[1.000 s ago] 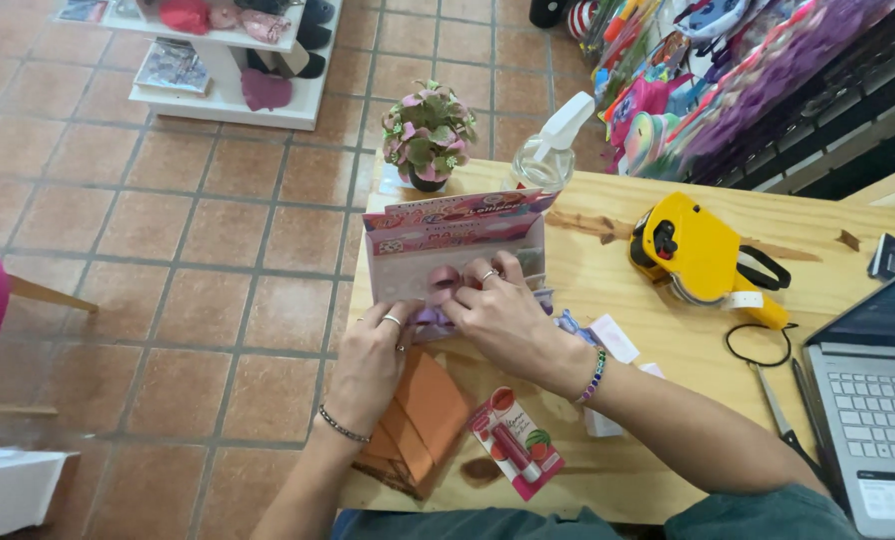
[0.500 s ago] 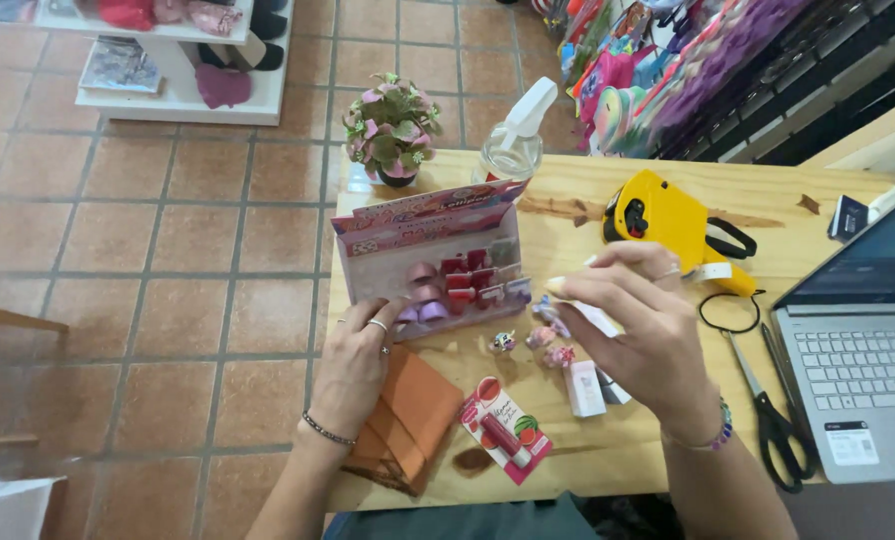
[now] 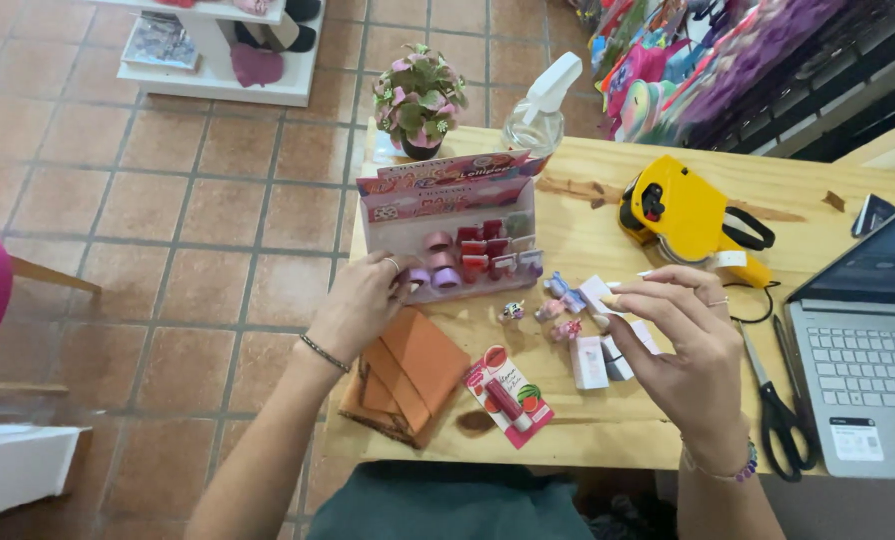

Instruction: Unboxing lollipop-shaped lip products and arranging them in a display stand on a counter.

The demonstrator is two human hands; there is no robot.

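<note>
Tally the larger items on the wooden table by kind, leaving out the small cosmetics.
Laptop: 1
Scissors: 1
Yellow price labeller: 1
Spray bottle: 1
Potted plant: 1
Pink display box: 1
Orange pouch: 1
Total: 7

Right hand (image 3: pixel 683 345) now off the display box (image 3: pixel 453 235), lifted rightward over the small boxes (image 3: pixel 600 352), a little box pinched.
</note>
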